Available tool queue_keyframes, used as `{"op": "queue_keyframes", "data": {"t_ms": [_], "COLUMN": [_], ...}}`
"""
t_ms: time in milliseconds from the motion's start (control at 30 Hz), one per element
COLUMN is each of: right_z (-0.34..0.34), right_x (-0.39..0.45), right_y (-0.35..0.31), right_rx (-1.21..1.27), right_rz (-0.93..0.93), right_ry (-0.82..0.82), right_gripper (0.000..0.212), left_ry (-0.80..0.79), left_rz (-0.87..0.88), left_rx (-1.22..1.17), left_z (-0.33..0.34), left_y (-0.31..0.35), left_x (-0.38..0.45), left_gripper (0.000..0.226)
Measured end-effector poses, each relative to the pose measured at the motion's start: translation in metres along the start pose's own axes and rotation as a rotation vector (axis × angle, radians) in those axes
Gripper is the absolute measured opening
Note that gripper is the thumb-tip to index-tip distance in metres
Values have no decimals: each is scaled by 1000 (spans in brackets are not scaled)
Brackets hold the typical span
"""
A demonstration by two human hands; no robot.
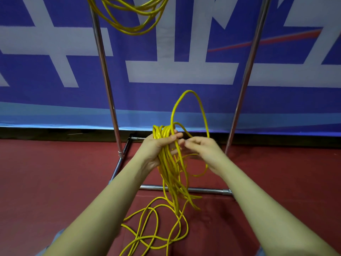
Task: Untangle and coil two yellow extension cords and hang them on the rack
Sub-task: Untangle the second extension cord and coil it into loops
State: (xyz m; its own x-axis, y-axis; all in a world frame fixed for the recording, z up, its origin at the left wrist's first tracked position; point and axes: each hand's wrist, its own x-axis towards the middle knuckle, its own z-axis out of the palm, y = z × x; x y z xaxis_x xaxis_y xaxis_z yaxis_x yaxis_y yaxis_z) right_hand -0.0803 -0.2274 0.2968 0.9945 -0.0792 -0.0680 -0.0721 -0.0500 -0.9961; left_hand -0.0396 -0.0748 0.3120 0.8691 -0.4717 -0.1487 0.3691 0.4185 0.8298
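Note:
My left hand (156, 146) grips a bundle of coiled loops of a yellow extension cord (170, 174) in front of me. My right hand (201, 150) pinches a strand of the same cord beside it, and one tall loop (190, 100) arches up between the two hands. The loose rest of this cord (156, 231) trails in tangled loops on the red floor below. A second yellow cord coil (132, 17) hangs from the top of the metal rack (106, 76), at the upper edge of the view.
The rack's two chrome uprights (247, 74) stand either side of my hands, with its base bars (203, 190) on the red floor (55, 172) under the cord. A blue and white banner (177, 71) covers the wall behind.

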Motion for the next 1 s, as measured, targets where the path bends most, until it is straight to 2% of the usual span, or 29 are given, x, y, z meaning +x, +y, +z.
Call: {"op": "queue_keyframes", "data": {"t_ms": [100,167,233,300,433,567,633,867,1000], "right_z": [10,15,19,23,17,4,-2,-12,-17], "right_x": [-3,-5,-4,-2,7,15,18,17,12], "right_y": [2,0,-1,0,2,10,15,31,35], "right_rx": [20,36,4,-9,13,-154,-236,-355,-581], "right_rz": [14,-11,-45,-97,-237,-369,-382,-273,-96], "right_ry": [-170,-205,-199,-117,206,496,616,747,783], "right_gripper": [17,4,10,15,17,21,15,14,11], "left_ry": [49,81,98,100,159,205,214,248,230], "left_rz": [43,68,85,103,77,42,31,60,87], "left_rx": [-29,-38,-37,-33,69,220,237,165,32], "left_z": [0,-3,-7,-12,-25,-34,-36,-44,-43], "left_y": [8,11,14,15,18,16,17,21,25], "left_x": [-1,-1,-1,0,1,-1,-3,-7,-7], "left_gripper": [15,14,13,12,8,9,10,11,9]}}
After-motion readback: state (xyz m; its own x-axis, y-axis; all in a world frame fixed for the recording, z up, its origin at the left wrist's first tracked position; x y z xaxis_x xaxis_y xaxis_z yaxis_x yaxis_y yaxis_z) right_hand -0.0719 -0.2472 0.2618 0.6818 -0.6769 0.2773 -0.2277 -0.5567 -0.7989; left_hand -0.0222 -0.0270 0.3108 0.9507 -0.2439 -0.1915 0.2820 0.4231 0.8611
